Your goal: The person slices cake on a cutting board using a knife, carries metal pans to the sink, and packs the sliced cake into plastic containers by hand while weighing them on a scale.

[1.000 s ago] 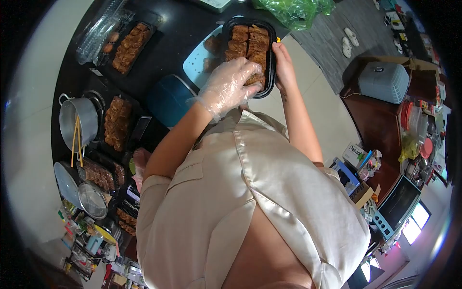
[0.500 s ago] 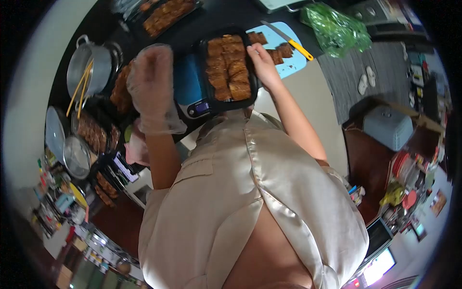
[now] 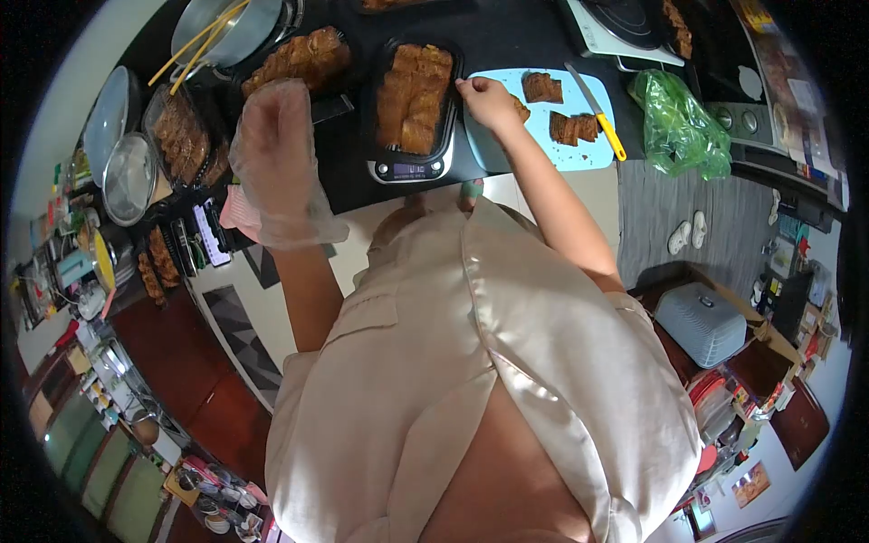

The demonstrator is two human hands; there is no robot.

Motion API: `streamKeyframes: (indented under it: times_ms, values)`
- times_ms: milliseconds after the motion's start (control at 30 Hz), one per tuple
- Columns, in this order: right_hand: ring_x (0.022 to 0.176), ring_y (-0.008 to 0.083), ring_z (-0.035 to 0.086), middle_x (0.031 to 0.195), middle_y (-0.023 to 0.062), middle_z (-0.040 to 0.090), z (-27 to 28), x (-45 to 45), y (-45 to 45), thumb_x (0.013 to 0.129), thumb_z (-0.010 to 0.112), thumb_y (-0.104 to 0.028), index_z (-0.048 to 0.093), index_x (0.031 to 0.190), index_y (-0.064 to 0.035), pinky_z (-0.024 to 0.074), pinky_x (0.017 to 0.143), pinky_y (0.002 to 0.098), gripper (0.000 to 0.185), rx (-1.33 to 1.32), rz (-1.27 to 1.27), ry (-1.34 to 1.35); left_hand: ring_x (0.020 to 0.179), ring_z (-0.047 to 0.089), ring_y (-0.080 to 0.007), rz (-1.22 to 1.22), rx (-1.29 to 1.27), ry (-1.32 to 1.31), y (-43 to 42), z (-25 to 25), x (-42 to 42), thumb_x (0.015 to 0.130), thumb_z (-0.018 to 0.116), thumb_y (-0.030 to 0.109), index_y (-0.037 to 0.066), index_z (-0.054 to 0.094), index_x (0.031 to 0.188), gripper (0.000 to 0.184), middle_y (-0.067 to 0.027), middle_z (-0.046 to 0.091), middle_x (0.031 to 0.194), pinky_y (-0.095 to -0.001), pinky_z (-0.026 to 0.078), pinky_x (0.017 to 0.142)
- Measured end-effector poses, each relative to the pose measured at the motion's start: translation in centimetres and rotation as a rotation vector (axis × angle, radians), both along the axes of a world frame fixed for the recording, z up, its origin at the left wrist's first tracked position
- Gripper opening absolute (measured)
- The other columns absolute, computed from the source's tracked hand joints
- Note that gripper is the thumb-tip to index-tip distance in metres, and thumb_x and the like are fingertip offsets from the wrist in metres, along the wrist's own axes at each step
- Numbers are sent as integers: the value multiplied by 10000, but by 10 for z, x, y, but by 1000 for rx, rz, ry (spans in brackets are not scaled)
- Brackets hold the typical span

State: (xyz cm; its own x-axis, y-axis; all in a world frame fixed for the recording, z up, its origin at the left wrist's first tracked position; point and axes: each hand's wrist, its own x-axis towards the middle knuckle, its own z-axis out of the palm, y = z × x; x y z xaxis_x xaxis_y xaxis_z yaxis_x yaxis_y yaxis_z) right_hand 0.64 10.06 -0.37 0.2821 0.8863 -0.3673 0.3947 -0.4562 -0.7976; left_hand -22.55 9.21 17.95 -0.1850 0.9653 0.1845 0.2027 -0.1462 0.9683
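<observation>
My left hand (image 3: 282,149), in a loose clear plastic glove, is raised at the left of the black tray; its fingers are unclear through the plastic. Browned, layered food pieces (image 3: 415,100) fill the black tray (image 3: 448,136), which rests on a scale (image 3: 410,171) with a lit display. My bare right hand (image 3: 487,100) has its fingers curled, with the fingertips at the tray's right edge. It partly covers the light blue cutting board (image 3: 584,161), where cut food pieces (image 3: 574,128) and a yellow-handled knife (image 3: 597,113) lie.
More food sits in a tray (image 3: 303,61) at the upper left, beside a pot (image 3: 249,36) holding chopsticks (image 3: 201,38). A green plastic bag (image 3: 683,127) lies right of the board. Behind it stands a cooker (image 3: 625,27). A phone (image 3: 211,237) is at the lower left.
The tray was held up, with my gloved hand on its food; now it rests on the scale. My left hand has moved away leftward. The view has shifted right, showing more of the board.
</observation>
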Motion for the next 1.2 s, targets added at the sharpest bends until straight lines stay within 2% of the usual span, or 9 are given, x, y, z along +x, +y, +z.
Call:
streamKeyframes:
  times_ms: [67, 133, 467, 533, 967, 1033, 1067, 1167, 1200]
  values:
    - [450, 124, 481, 593, 31, 540, 9, 10, -3, 877, 537, -427, 614, 782, -10, 379, 406, 280, 434, -69, 56, -42, 703, 490, -30, -20, 110, 78, -5, 2, 1, 859, 613, 79, 23, 619, 903, 71, 11, 589, 838, -160, 398, 601]
    - [441, 114, 469, 655, 38, 558, 25, 18, -15, 873, 548, -425, 624, 840, -2, 364, 390, 266, 431, -74, -18, 73, 699, 490, -34, -11, -72, -62, -10, 13, 8, 858, 615, 81, 22, 621, 903, 74, 9, 587, 832, -164, 401, 597]
    - [446, 63, 476, 703, 26, 596, 53, 54, -72, 906, 523, -382, 632, 929, -17, 365, 373, 199, 382, -162, -94, 411, 725, 525, -57, -115, 136, -25, 11, -13, 17, 851, 626, 79, 21, 628, 932, 100, 14, 604, 841, -195, 444, 658]
    - [448, 62, 482, 705, 26, 602, 51, 56, -80, 912, 516, -377, 631, 938, -21, 370, 373, 196, 375, -167, -113, 420, 704, 473, -65, -118, 124, 41, 14, -11, 23, 849, 643, 152, 39, 636, 943, 147, 16, 570, 812, -208, 375, 639]
    - [494, 81, 545, 729, 36, 624, 38, 29, -71, 910, 522, -340, 596, 968, -38, 438, 410, 207, 316, -202, 4, 461, 700, 481, -59, -132, 75, 62, 16, -5, 29, 844, 643, 173, 37, 656, 955, 176, 13, 589, 792, -199, 384, 636]
    - [509, 92, 564, 738, 37, 630, 36, 19, -66, 906, 531, -322, 589, 948, -47, 451, 421, 217, 285, -202, 91, 467, 776, 606, -136, -152, -218, 126, 8, 2, 32, 850, 618, 138, 35, 663, 938, 142, -67, 659, 880, -248, 470, 725]
    - [509, 92, 564, 738, 37, 630, 35, 14, -62, 906, 531, -322, 589, 948, -47, 451, 421, 217, 285, -204, 97, 466, 776, 606, -136, -147, -218, 126, 9, -5, 27, 850, 618, 138, 35, 663, 938, 142, -67, 659, 880, -248, 470, 725]
    - [508, 137, 587, 715, 66, 626, 30, 3, -52, 896, 543, -330, 579, 877, -21, 486, 430, 267, 311, -185, 86, 461, 882, 603, -347, -438, -197, 898, 5, -37, 8, 823, 559, 211, 130, 663, 1007, 226, -202, 625, 951, -389, 474, 802]
    - [508, 137, 587, 715, 66, 626, 30, 0, -50, 896, 543, -330, 579, 877, -21, 486, 430, 267, 311, -187, 91, 459, 882, 603, -347, -433, -200, 895, 4, -47, 5, 823, 559, 211, 130, 663, 1007, 226, -202, 625, 951, -389, 474, 802]
